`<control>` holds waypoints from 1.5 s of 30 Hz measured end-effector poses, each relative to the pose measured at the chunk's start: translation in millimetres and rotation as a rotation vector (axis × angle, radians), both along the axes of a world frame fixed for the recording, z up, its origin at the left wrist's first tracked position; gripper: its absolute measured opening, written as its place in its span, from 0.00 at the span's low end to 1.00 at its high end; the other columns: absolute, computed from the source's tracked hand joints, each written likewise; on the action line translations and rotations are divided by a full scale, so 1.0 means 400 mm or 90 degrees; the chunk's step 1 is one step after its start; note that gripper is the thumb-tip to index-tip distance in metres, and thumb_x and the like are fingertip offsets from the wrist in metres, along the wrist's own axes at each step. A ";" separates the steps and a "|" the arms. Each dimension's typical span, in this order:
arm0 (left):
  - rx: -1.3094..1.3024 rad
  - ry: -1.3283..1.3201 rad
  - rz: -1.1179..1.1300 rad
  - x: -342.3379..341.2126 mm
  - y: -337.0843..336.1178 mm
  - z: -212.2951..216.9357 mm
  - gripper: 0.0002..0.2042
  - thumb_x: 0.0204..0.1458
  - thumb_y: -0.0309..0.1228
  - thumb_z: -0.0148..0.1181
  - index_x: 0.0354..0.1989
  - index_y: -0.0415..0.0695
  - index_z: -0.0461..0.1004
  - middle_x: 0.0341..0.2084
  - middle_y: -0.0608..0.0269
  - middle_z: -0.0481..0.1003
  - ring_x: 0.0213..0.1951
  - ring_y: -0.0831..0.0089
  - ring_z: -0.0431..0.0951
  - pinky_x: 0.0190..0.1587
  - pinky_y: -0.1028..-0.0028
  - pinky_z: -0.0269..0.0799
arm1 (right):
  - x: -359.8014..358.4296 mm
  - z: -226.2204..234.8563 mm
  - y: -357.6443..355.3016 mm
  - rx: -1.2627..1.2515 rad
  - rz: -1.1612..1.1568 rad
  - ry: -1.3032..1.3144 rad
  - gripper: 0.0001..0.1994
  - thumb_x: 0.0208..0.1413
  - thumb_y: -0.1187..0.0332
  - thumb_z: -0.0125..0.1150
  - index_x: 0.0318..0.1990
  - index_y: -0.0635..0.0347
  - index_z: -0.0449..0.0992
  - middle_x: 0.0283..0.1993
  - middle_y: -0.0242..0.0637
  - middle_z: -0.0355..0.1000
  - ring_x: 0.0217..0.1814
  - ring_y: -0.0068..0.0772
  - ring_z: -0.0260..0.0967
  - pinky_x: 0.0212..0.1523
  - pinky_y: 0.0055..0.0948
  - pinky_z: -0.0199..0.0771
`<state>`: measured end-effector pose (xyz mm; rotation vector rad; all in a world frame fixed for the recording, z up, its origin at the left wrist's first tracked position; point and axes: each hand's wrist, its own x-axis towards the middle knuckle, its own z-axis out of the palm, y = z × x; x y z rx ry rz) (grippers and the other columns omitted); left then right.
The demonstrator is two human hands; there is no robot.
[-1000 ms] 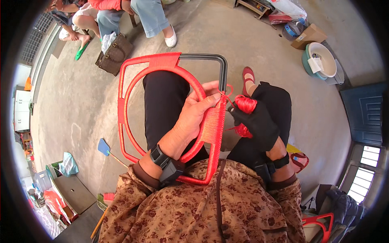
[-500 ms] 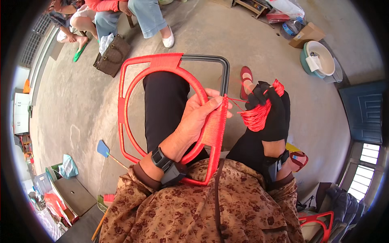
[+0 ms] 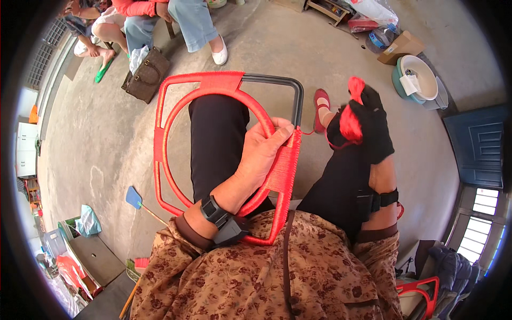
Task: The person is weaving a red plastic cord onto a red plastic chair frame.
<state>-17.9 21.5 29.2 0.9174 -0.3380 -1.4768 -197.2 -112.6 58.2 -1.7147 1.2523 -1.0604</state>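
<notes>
Left fingers (image 3: 278,137) tight on red frame (image 3: 282,166), right fingers (image 3: 372,109) (black-gloved) snug around red cord (image 3: 350,124).

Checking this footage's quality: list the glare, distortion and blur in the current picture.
Head view: the lower-right window glares white; head view: the corners fall to black and the fisheye skews the blue door; head view: the red-wrapped frame in the left hand looks crisp, the red cord in the right hand softer, perhaps from motion.
</notes>
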 end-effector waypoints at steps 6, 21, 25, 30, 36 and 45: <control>-0.041 -0.113 0.119 -0.021 0.000 0.009 0.21 0.52 0.25 0.61 0.53 0.40 0.61 0.31 0.64 0.74 0.29 0.81 0.74 0.31 0.79 0.73 | 0.125 0.064 0.060 -0.497 0.171 0.449 0.18 0.46 0.71 0.56 0.48 0.49 0.73 0.47 0.36 0.71 0.57 0.41 0.66 0.59 0.37 0.62; -0.060 -0.006 0.055 0.000 -0.011 0.017 0.08 0.54 0.28 0.58 0.42 0.42 0.71 0.31 0.67 0.76 0.31 0.81 0.75 0.34 0.80 0.73 | 0.107 0.030 0.096 0.245 0.295 -0.006 0.13 0.55 0.65 0.59 0.46 0.62 0.73 0.35 0.33 0.73 0.38 0.21 0.70 0.42 0.20 0.68; -0.027 0.004 -0.015 0.009 0.001 0.028 0.07 0.55 0.30 0.58 0.38 0.42 0.72 0.28 0.66 0.76 0.28 0.80 0.75 0.32 0.79 0.74 | 0.044 0.008 0.083 0.111 0.198 0.127 0.14 0.58 0.64 0.55 0.46 0.63 0.72 0.37 0.32 0.73 0.41 0.25 0.70 0.44 0.23 0.69; 0.019 0.009 -0.084 0.023 0.001 0.021 0.07 0.55 0.32 0.58 0.36 0.42 0.74 0.28 0.60 0.77 0.26 0.77 0.76 0.30 0.76 0.74 | -0.157 -0.025 0.063 0.275 0.040 -0.477 0.16 0.60 0.59 0.52 0.48 0.60 0.70 0.50 0.42 0.70 0.53 0.39 0.66 0.56 0.36 0.65; 0.044 0.084 -0.064 0.024 -0.003 0.010 0.07 0.55 0.33 0.57 0.37 0.42 0.73 0.30 0.58 0.78 0.29 0.73 0.78 0.31 0.75 0.76 | -0.544 -0.131 0.052 0.161 0.021 -0.706 0.19 0.61 0.52 0.48 0.47 0.58 0.69 0.50 0.40 0.68 0.51 0.40 0.63 0.54 0.41 0.62; 0.012 0.043 -0.075 0.017 -0.002 0.006 0.08 0.56 0.34 0.57 0.35 0.42 0.72 0.30 0.59 0.77 0.28 0.75 0.78 0.31 0.76 0.76 | -0.392 -0.079 0.067 0.383 0.139 -0.680 0.19 0.61 0.62 0.49 0.56 0.61 0.67 0.47 0.37 0.70 0.43 0.33 0.67 0.44 0.30 0.69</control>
